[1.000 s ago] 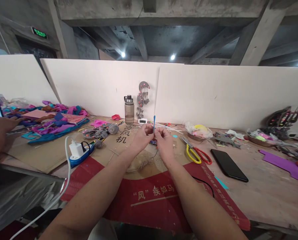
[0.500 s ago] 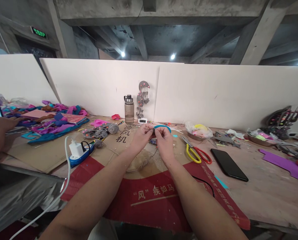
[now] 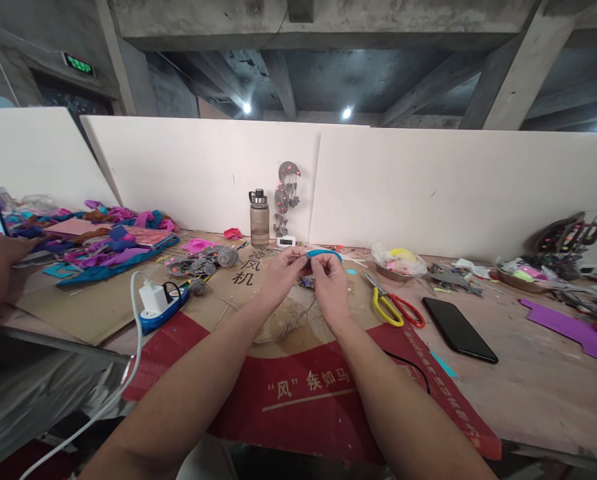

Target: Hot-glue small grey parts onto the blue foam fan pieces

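A curved blue piece [image 3: 325, 253], felt-like, shows above my fingertips at the middle of the table. My left hand [image 3: 284, 270] pinches its left end, and my right hand [image 3: 329, 277] is closed on it just beside. The fingers hide most of the piece. Below them, grey yarn [image 3: 293, 325] trails over the cardboard sheet [image 3: 278, 347], and a small dark patterned bit [image 3: 307, 283] lies between my wrists. Scissors [image 3: 391, 300] with one yellow and one red handle rest to the right of my right hand.
A water bottle [image 3: 259, 220] and small clock [image 3: 285, 242] stand behind my hands. Left are a blue power strip [image 3: 165, 310], grey yarn ball [image 3: 227, 256] and another person's hand [image 3: 3, 257] beside a phone. A black phone [image 3: 459, 330] and bagged bowl [image 3: 397, 261] lie right.
Both hands stay in nearly the same place, with only slight finger movement on the blue piece. Nothing else has visibly moved.
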`<state>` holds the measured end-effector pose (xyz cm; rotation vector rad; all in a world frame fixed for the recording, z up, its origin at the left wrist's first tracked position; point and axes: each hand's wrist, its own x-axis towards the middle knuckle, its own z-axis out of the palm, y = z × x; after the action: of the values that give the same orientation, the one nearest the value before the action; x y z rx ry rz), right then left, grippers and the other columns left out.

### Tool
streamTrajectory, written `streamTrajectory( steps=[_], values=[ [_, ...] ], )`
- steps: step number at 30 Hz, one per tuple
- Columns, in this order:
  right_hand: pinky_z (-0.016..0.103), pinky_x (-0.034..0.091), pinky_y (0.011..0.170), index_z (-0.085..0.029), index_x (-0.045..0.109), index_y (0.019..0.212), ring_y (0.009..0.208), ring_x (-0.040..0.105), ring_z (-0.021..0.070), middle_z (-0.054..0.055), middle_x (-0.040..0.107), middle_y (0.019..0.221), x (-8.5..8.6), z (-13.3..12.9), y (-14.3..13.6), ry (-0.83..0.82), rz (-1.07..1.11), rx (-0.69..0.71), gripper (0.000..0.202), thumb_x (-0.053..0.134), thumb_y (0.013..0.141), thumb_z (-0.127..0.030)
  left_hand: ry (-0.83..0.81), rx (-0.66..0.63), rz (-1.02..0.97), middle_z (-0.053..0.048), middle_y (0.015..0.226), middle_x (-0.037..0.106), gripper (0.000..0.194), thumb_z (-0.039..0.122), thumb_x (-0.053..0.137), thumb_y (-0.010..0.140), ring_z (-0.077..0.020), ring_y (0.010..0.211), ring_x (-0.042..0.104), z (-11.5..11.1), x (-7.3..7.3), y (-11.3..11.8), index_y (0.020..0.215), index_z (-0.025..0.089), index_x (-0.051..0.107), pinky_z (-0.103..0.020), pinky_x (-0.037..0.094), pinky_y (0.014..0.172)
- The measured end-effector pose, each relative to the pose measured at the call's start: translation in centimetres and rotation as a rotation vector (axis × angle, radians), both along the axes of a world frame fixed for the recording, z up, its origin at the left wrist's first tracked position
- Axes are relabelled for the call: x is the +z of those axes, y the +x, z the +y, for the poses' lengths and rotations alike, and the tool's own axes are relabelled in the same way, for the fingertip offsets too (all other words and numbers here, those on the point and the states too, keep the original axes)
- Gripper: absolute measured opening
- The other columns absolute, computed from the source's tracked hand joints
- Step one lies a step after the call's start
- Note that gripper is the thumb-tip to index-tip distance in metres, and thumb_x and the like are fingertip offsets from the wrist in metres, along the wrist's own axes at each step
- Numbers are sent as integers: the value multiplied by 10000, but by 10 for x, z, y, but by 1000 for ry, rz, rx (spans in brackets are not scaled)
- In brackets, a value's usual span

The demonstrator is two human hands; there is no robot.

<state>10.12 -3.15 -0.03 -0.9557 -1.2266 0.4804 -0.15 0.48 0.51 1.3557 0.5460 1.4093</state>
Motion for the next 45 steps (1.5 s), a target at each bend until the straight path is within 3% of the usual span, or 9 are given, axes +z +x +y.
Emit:
streamTrajectory(
  steps=[7, 16, 24, 30, 34, 37, 40, 45],
  values=[
    [238, 377, 596, -207, 517, 792, 614, 437, 117, -36, 498, 692, 1, -1, 1, -24, -27, -47, 152, 493, 827, -353, 4, -54, -19, -2, 779, 591, 208, 323, 699, 705, -113, 738, 569, -2, 2, -2, 769, 147, 608, -332, 526, 783],
    [247, 383, 645, -201, 522, 791, 646, 460, 120, -32, 525, 716, 0, -1, -1, -4, -71, -32, 130, 501, 822, -325, -79, 18, -81, 11, 689, 579, 242, 320, 743, 650, -95, 651, 564, 0, 6, -4, 695, 132, 598, -327, 545, 744],
    [254, 352, 656, -199, 520, 775, 648, 427, 126, -32, 503, 707, -5, 3, -1, -43, -139, 16, 175, 466, 832, -355, -144, 95, -299, -51, 753, 664, 154, 215, 698, 711, -152, 725, 671, 28, 7, -32, 692, 128, 572, -332, 559, 757],
    [251, 316, 606, -196, 499, 681, 623, 411, 126, -38, 463, 634, -8, 7, -1, -94, -238, 62, 236, 484, 804, -397, -248, 185, -441, -73, 727, 686, 41, 115, 600, 765, -148, 687, 687, 47, 9, -50, 727, 113, 584, -232, 566, 640],
    [242, 293, 536, -194, 535, 689, 541, 361, 109, -61, 393, 552, -6, 5, -1, -233, -161, 186, 267, 528, 772, -447, -326, 228, -553, -82, 742, 701, 47, 90, 556, 790, -155, 710, 699, 56, 12, -64, 759, 108, 587, -197, 565, 616],
    [222, 229, 477, -195, 559, 761, 482, 266, 84, -88, 297, 517, -2, 1, -1, -342, -17, 405, 313, 570, 748, -507, -350, 287, -660, -73, 737, 701, 60, 75, 545, 793, -159, 735, 704, 63, 13, -79, 762, 115, 578, -201, 575, 648],
    [214, 191, 471, -185, 575, 771, 487, 225, 69, -90, 270, 531, 5, -5, -2, -333, 14, 618, 350, 613, 730, -531, -358, 346, -714, -64, 735, 700, 77, 77, 531, 799, -151, 754, 705, 68, 12, -91, 763, 122, 583, -197, 576, 680],
    [213, 206, 477, -183, 596, 791, 506, 262, 61, -68, 336, 585, 14, -17, -4, -256, -11, 746, 325, 630, 747, -503, -367, 359, -712, -67, 757, 703, 87, 78, 530, 790, -146, 769, 702, 73, 8, -97, 767, 125, 600, -196, 573, 686]
  ],
)
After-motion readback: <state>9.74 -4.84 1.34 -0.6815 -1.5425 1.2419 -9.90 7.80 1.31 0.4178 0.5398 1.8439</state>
